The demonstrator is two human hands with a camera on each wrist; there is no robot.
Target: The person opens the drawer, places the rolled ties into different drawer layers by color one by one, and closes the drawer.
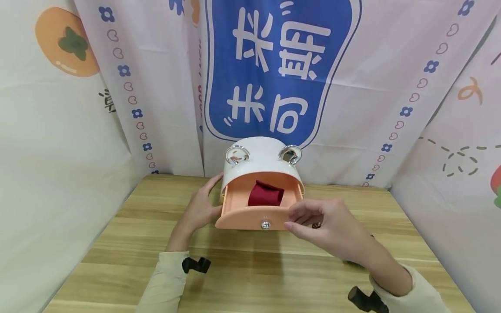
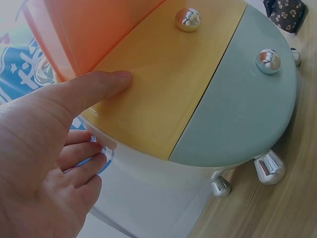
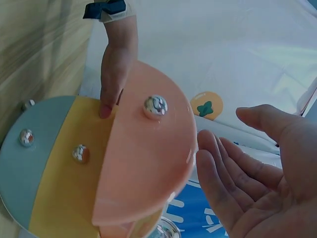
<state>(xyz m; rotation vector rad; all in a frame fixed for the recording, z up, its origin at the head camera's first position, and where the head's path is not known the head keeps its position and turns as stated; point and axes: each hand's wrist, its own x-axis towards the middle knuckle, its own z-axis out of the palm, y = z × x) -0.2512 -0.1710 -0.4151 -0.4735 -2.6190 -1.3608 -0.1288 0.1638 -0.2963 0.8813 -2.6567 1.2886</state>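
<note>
Hanging at left, a white cloth backdrop is marked by an orange persimmon print. On the left, near side of a wooden table, a cream sleeve is fitted with a black wrist mount. Beyond it, the left hand is placed at the left side of a white dome-topped drawer cabinet. Its thumb is spread away from the fingers and laid on a yellow drawer; the fingers are held by the cabinet's side, some loosely bent, and whether all touch it cannot be told.

At centre, toward the table's far edge, the cabinet is crowned by two chrome rings. Its peach drawer, fronted by a silver knob, is pulled out, and a dark red fabric piece is contained inside. Below, the yellow drawer and a teal drawer are closed. Behind, white characters are displayed on a blue panel.

At the peach drawer's right end, the right hand is held with thumb spread and fingers close together, slightly bent; whether the drawer is touched cannot be told.
</note>
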